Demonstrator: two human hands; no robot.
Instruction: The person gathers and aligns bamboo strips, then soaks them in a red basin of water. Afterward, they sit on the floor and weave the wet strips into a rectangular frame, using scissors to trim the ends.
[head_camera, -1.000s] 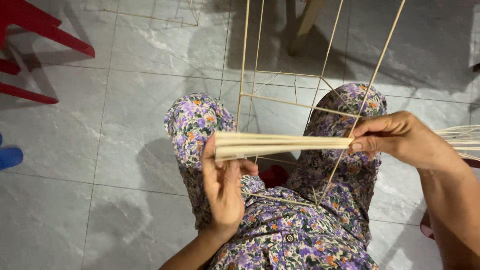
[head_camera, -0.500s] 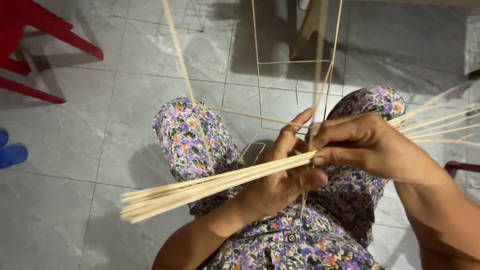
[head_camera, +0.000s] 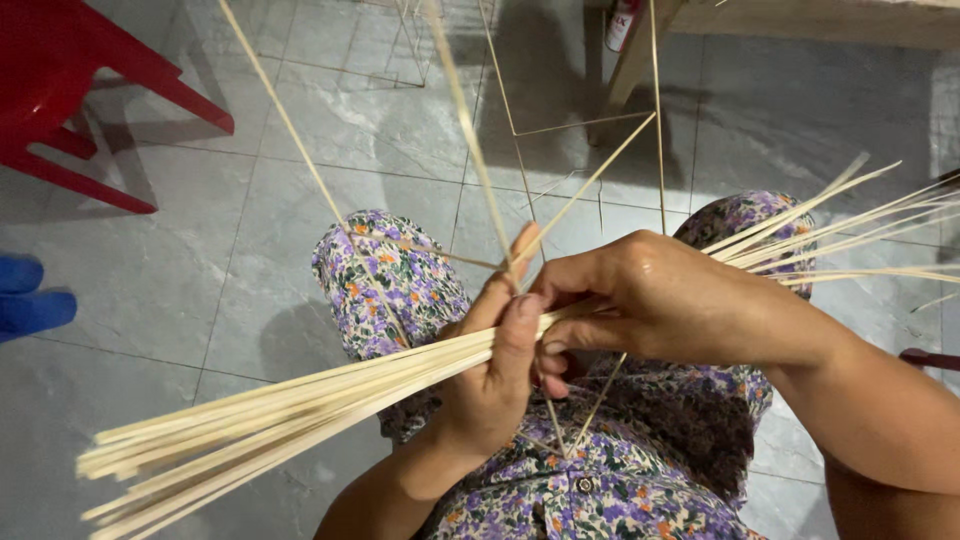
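Tilting further since half a second ago, the bundle of pale, thin bamboo strips (head_camera: 300, 405) is now dipping lower on the person's left, its loose ends fanning out toward the near floor while the far ends are spreading past the right wrist. Both hands are closing on it over the lap: the left hand (head_camera: 490, 385) is wrapping the bundle from below, thumb pressing on top, and the right hand (head_camera: 660, 300) is pinching the strips just beside it, knuckles up. Behind them, a thin-stick frame (head_camera: 590, 180) is standing between the knees of the floral purple dress (head_camera: 390, 290). Farther off, a red plastic chair (head_camera: 70, 90) is sitting on the grey marbled tile floor (head_camera: 200, 260).
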